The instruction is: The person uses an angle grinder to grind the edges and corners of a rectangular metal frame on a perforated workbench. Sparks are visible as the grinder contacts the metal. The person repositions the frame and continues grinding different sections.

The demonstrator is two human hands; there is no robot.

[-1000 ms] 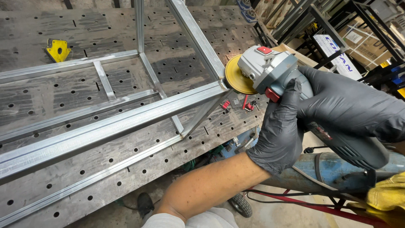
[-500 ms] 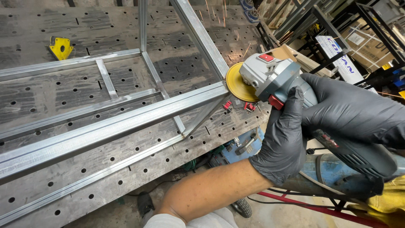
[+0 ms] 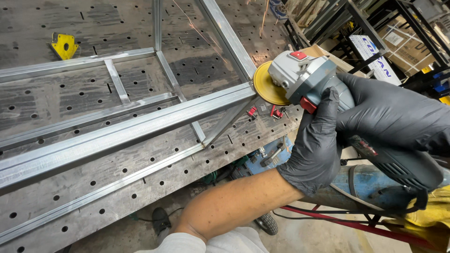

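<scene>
An angle grinder [image 3: 323,93] is gripped by both hands, each in a black glove. The left hand [image 3: 316,145] is closed around the front of the grey body, just behind the head, its thumb laid up beside a red switch. The right hand [image 3: 393,117] is wrapped over the rear of the body, from which the handle and cord are seen running down to the right. The grinder's yellow disc [image 3: 266,84] is pressed against the corner of a steel tube frame [image 3: 140,119], and sparks [image 3: 262,14] are thrown away from it. The frame is laid on a perforated welding table [image 3: 117,187]. A yellow magnetic square [image 3: 63,45] is set at the far left.
</scene>
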